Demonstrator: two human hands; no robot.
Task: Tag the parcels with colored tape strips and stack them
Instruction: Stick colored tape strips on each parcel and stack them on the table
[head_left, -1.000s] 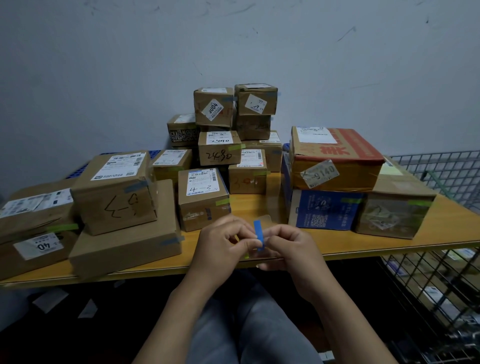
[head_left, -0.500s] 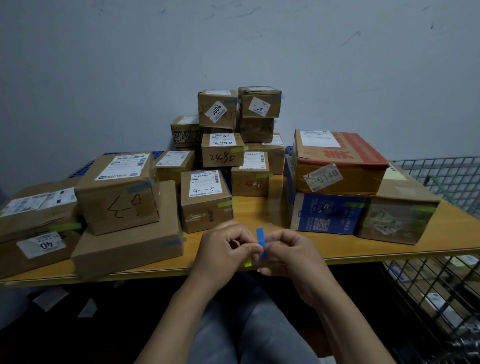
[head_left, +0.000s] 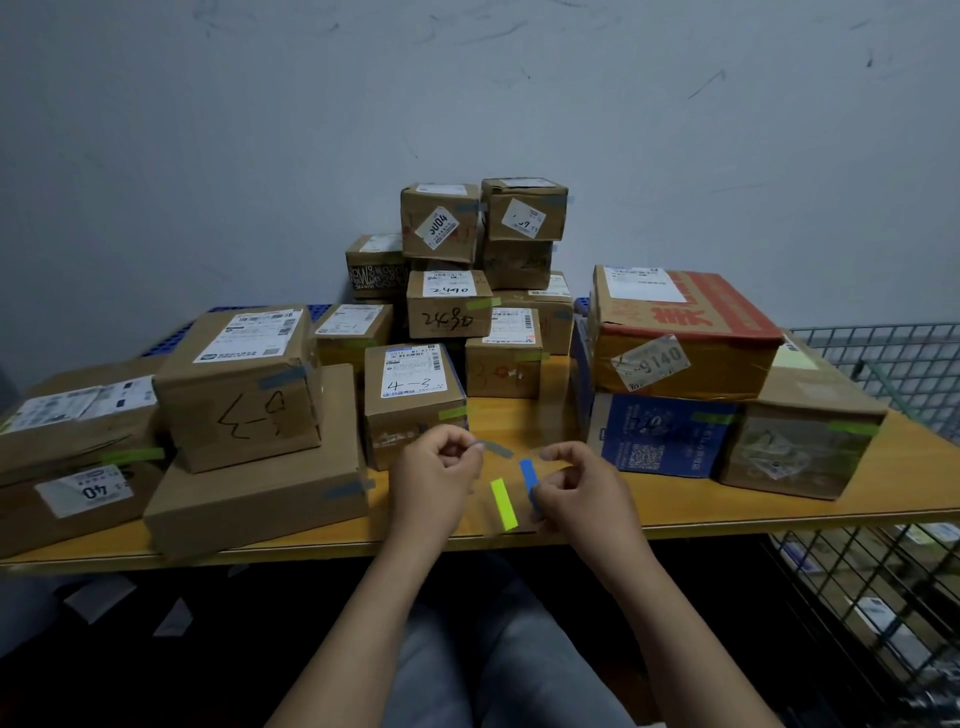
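**Two grips over the near edge, tape strips between them**

Both arms reach in from the near side and meet above the near edge of the desk (head_left: 883, 486). The left grip (head_left: 436, 470) is curled, thumb and forefinger pinching one end of a greyish strip (head_left: 497, 449) that points right and is blurred. The right grip (head_left: 584, 491) is curled too. A blue strip (head_left: 528, 474) stands nearly upright against its fingers, its lower end tucked among them. Between the two grips sits a yellow-green strip (head_left: 504, 504), tilted slightly. Whether it lies on the desk or hangs on something clear cannot be told.

Parcels crowd the desk beyond the grips. Just far of the left grip stands a small box marked 4-3 (head_left: 413, 400), a green tag on its near right edge. To its left a flat box (head_left: 254, 491) carries a larger box with a white label (head_left: 239, 395); both show bluish tags. Further left, two low parcels are stacked at the edge of view.

At the far middle, small boxes are piled several high against the wall. On the right, a red-topped carton (head_left: 680, 338) rests on a blue box (head_left: 660, 441) and a brown box (head_left: 800, 447), each with a green tag. A wire cage (head_left: 883, 358) stands at the far right.
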